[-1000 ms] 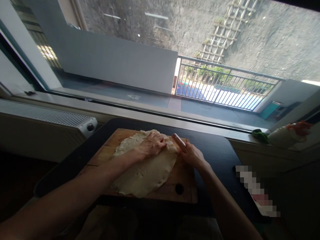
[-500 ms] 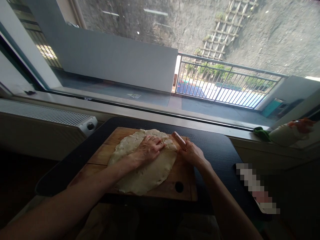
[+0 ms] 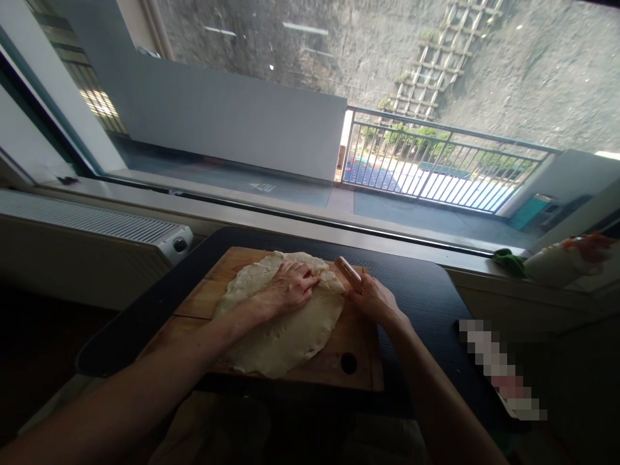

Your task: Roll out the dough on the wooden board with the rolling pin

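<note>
A large, flat sheet of pale dough point(image 3: 285, 339) lies on a wooden cutting board point(image 3: 358, 336). My left hand point(image 3: 290, 284) rests on the upper part of the dough, palm down, fingers stretched out towards the right. At the dough's right edge, my right hand point(image 3: 375, 296) is closed round a glossy pinkish rod point(image 3: 349, 272). The rod's free end points up and left over the board; the rest is hidden in the hand, so its kind cannot be made out.
The board sits on a black table point(image 3: 416, 290) under a window. A radiator point(image 3: 165, 239) stands on the left. At the table's right edge lies a blurred-out flat object point(image 3: 498, 368). On the sill at right are a green cloth-like thing point(image 3: 509, 262) and a pale jar-like object point(image 3: 549, 261).
The view has shifted slightly. My left hand and the rod in my right hand keep nearly the same places on the dough and board.
</note>
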### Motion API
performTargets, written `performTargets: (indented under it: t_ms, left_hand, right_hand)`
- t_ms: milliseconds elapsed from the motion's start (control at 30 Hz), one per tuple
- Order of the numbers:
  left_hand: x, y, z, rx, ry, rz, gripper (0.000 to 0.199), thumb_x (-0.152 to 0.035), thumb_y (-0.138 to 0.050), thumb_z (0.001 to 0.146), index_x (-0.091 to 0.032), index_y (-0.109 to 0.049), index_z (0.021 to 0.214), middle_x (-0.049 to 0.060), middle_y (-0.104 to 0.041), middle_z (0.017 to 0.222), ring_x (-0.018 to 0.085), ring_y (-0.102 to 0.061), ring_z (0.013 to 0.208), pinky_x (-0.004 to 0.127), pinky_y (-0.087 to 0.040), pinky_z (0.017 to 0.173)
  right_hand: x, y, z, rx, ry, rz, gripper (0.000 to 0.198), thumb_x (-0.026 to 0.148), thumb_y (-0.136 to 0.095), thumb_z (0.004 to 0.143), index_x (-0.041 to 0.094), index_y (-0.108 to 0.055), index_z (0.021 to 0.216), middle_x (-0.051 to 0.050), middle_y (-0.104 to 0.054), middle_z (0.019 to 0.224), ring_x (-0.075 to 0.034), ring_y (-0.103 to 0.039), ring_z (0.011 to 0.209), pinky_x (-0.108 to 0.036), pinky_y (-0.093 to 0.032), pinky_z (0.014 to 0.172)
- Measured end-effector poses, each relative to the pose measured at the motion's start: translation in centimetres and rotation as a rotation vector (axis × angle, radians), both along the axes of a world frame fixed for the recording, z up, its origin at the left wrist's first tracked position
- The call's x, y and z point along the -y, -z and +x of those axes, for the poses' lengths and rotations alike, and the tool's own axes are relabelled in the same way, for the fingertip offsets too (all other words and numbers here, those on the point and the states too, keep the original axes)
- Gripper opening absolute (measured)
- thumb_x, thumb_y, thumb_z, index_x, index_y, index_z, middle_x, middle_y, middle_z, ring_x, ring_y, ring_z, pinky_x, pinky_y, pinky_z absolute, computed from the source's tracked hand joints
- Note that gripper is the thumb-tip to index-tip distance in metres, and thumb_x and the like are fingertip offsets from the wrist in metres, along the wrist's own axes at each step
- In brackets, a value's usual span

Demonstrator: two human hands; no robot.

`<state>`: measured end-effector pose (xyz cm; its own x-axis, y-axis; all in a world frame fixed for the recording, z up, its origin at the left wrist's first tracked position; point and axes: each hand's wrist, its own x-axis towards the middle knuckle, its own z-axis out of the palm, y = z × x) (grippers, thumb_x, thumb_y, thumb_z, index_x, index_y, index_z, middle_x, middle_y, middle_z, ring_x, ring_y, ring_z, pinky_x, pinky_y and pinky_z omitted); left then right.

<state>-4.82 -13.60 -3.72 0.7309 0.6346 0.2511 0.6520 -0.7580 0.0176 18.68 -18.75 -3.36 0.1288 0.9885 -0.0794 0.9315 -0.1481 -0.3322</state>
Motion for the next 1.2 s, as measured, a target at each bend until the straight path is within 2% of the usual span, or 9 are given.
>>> performTargets:
  t_ms: [133,367,533,667,900,967,1033,1133,1200]
  left_hand:
    - [0.5,0.5,-0.3,0.082,-0.055,0.017,0.031,-0.021,-0.042,0.090,-0.019,-0.063,0.113,0.008,-0.060,0.115,0.020,-0.050,0.109,0.041,-0.028,0.103]
    - [1.3,0.9,0.2,0.059,-0.080,0.025,0.033,-0.027,-0.040,0.090,-0.028,-0.062,0.115,0.005,-0.059,0.115,0.024,-0.050,0.109,0.045,-0.031,0.100]
    - [1.6,0.5,0.7,0.047,-0.095,0.052,0.039,-0.028,-0.039,0.091,-0.027,-0.051,0.128,0.006,-0.058,0.117,0.024,-0.049,0.109,0.050,-0.024,0.104]
    - [1.9,0.2,1.2,0.016,-0.093,0.072,0.035,-0.032,-0.040,0.091,-0.029,-0.057,0.121,0.006,-0.060,0.112,0.024,-0.050,0.107,0.051,-0.019,0.107]
    - [2.3,0.9,1.3,0.092,-0.129,0.059,0.033,-0.032,-0.038,0.092,-0.026,-0.062,0.114,0.007,-0.060,0.114,0.025,-0.050,0.107,0.047,-0.026,0.102]
    - [2.2,0.7,1.3,0.083,-0.115,0.060,0.032,-0.032,-0.040,0.091,-0.025,-0.062,0.112,0.007,-0.062,0.112,0.024,-0.051,0.106,0.047,-0.025,0.103]
    - [2.1,0.4,1.3,0.059,-0.105,0.068,0.033,-0.031,-0.041,0.091,-0.025,-0.058,0.118,0.006,-0.062,0.111,0.024,-0.051,0.105,0.047,-0.023,0.105]
    - [2.1,0.0,1.5,-0.009,-0.087,0.084,0.037,-0.028,-0.043,0.089,-0.030,-0.053,0.125,0.006,-0.060,0.113,0.024,-0.050,0.108,0.047,-0.022,0.105]
    - [2.2,0.0,1.6,-0.036,-0.081,0.089,0.036,-0.027,-0.043,0.088,-0.032,-0.056,0.121,0.006,-0.058,0.115,0.025,-0.049,0.110,0.047,-0.023,0.104]
  right_hand:
    - [0.0,0.1,0.0,0.033,-0.007,0.003,0.049,0.055,-0.049,0.081,0.024,-0.051,0.119,-0.008,-0.063,0.108,-0.025,-0.062,0.094,-0.030,-0.042,0.070]
    - [0.1,0.2,0.0,0.056,-0.011,0.010,0.044,0.051,-0.046,0.084,0.024,-0.052,0.118,-0.007,-0.062,0.108,-0.024,-0.061,0.094,-0.030,-0.042,0.071]
    - [0.1,0.0,-0.1,0.042,-0.005,0.000,0.048,0.053,-0.049,0.083,0.023,-0.051,0.120,-0.008,-0.062,0.108,-0.025,-0.062,0.095,-0.031,-0.042,0.072]
    - [0.2,-0.2,-0.2,0.026,0.010,-0.011,0.050,0.054,-0.051,0.081,0.022,-0.050,0.120,-0.009,-0.063,0.108,-0.025,-0.061,0.097,-0.031,-0.042,0.075]
    - [0.6,-0.4,-0.3,0.007,0.033,0.016,0.050,0.056,-0.052,0.080,0.022,-0.052,0.117,-0.009,-0.062,0.111,-0.025,-0.061,0.098,-0.031,-0.043,0.076]
    - [0.6,-0.5,-0.3,-0.003,0.027,0.003,0.049,0.055,-0.053,0.080,0.022,-0.052,0.116,-0.009,-0.062,0.111,-0.025,-0.061,0.097,-0.031,-0.043,0.075]
    - [0.5,-0.6,-0.3,-0.010,0.020,-0.010,0.048,0.054,-0.053,0.080,0.021,-0.052,0.114,-0.009,-0.062,0.110,-0.025,-0.062,0.096,-0.031,-0.043,0.074]
    - [0.5,-0.6,-0.2,0.000,0.018,-0.011,0.048,0.054,-0.053,0.080,0.021,-0.052,0.114,-0.010,-0.062,0.109,-0.026,-0.062,0.096,-0.031,-0.043,0.074]
    - [0.5,-0.6,-0.2,0.008,0.015,0.000,0.048,0.054,-0.053,0.079,0.022,-0.052,0.115,-0.009,-0.063,0.108,-0.026,-0.062,0.096,-0.031,-0.043,0.074]
